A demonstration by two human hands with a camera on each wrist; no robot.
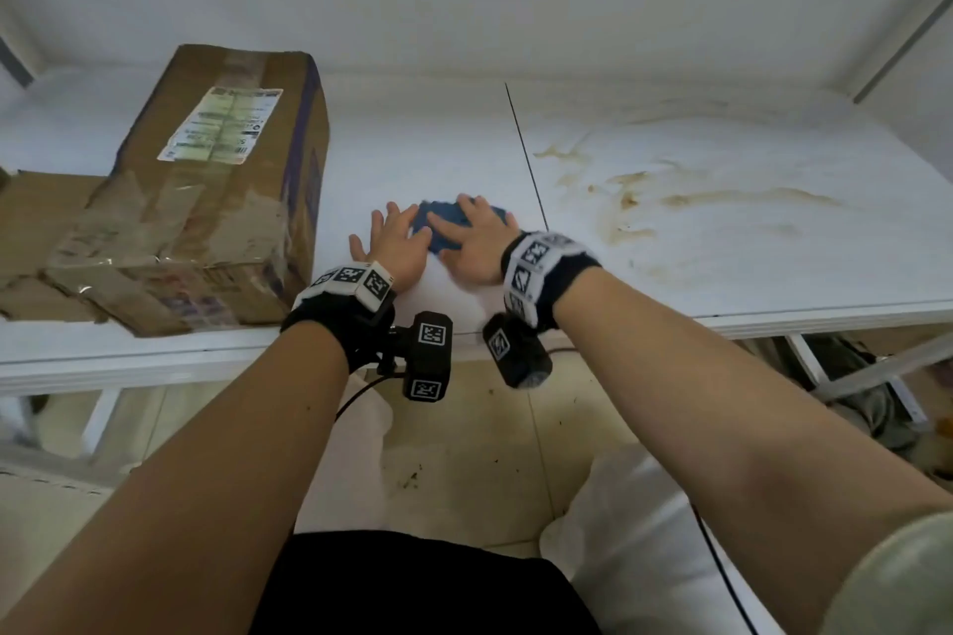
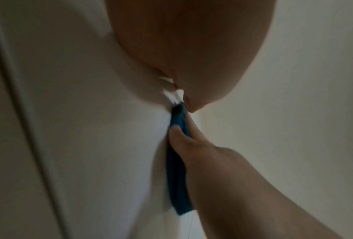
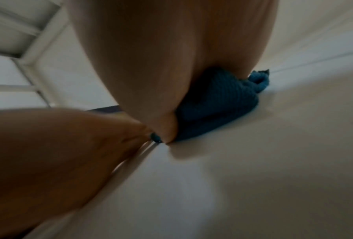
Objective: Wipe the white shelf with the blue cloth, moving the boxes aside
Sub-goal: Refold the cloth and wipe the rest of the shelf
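Note:
A crumpled blue cloth (image 1: 444, 221) lies on the white shelf (image 1: 748, 268) near its front edge. My right hand (image 1: 472, 235) presses flat on top of it with straight, spread fingers. Beside it my left hand (image 1: 393, 242) also lies flat on the shelf, its fingertips touching the cloth's left edge. A large taped cardboard box (image 1: 206, 191) with a shipping label stands just left of the left hand. The wrist views show the cloth (image 2: 176, 177) (image 3: 216, 110) squeezed between palm and shelf. Most of it is hidden under the hands.
Brown smeared stains (image 1: 670, 191) cover the right half of the shelf, beyond a dark seam (image 1: 526, 155). A lower, torn cardboard box (image 1: 36, 232) sits at the far left. Shelf posts (image 1: 897, 52) rise at the back corners. Tiled floor and white bags (image 1: 634, 547) lie below.

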